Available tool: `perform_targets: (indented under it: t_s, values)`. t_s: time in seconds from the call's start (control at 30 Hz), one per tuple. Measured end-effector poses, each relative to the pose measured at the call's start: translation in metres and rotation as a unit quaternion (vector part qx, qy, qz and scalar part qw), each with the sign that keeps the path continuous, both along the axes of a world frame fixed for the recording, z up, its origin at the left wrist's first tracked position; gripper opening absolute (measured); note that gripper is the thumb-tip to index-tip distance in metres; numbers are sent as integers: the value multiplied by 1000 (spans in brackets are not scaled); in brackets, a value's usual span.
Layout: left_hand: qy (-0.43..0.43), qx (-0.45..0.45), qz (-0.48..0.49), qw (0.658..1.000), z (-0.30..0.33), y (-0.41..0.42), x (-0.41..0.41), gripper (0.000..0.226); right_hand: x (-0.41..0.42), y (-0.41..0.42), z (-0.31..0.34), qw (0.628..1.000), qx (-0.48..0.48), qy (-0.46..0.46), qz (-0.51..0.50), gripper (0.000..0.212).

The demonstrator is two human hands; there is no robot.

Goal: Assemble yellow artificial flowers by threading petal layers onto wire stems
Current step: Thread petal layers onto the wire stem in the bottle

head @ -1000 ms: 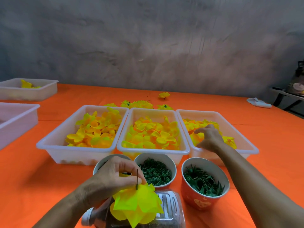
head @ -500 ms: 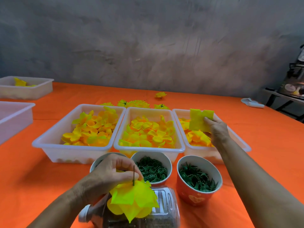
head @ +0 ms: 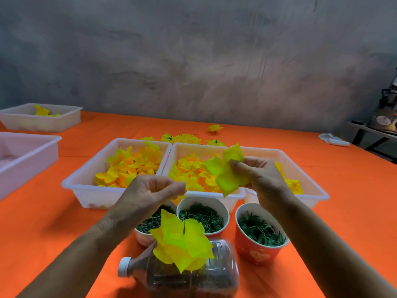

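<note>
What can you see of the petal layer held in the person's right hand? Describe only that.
The petal layer is bright yellow, thin and looks like fabric, with several broad lobes that crease and fold. The right hand pinches it by one side, lifting it clear above the middle tray of petals. Nothing else touches it; the left hand is apart.

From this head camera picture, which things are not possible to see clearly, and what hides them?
- Third cup, head view: the left hand and the half-built flower cover most of it.
- Right tray contents: mostly behind the right hand and its petal layer.
- Bottle contents: dark, too blurred to name.
- Items at the right edge: cut off by the frame.
</note>
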State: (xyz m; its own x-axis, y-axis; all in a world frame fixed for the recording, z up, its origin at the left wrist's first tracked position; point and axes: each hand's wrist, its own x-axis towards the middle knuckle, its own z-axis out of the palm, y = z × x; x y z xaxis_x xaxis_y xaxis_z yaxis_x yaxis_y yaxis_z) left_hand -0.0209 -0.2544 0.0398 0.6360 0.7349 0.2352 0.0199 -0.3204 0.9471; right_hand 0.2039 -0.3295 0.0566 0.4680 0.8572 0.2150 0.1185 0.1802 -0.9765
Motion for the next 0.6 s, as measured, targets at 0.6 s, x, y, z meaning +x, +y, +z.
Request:
perform_targets:
  t_s: [0.6]
  values:
    - [-96, -141, 76, 982, 13, -2, 5, 32, -64, -2, 7, 978, -80, 93, 169, 33]
